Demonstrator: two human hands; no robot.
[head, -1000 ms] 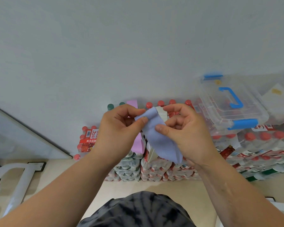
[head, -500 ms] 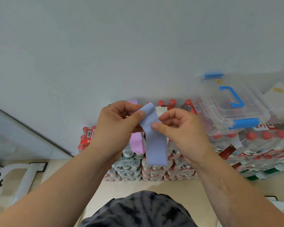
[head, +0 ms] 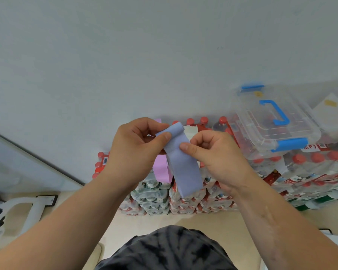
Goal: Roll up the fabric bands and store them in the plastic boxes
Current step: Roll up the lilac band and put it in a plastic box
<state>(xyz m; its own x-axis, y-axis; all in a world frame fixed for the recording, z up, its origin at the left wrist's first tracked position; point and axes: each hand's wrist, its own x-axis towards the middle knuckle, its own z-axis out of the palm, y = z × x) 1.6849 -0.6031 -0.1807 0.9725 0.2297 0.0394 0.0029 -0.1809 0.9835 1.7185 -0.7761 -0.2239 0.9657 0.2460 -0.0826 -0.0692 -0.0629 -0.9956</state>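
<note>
While the blue fabric band (head: 181,168) is hanging lengthwise below both hands, the left hand (head: 134,151) and right hand (head: 215,154) are pinching its curled top end.

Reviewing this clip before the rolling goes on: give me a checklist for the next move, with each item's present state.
1. Left hand pinches blue band at its top: ok.
2. Right hand thumb on the band: ok.
3. Roll started at top edge: ok, small curl.
4. Tail hangs free: ok.
5. Pink band kept apart: cannot tell, it lies behind.
6. Plastic box open to receive: not ok, lid on.
</note>
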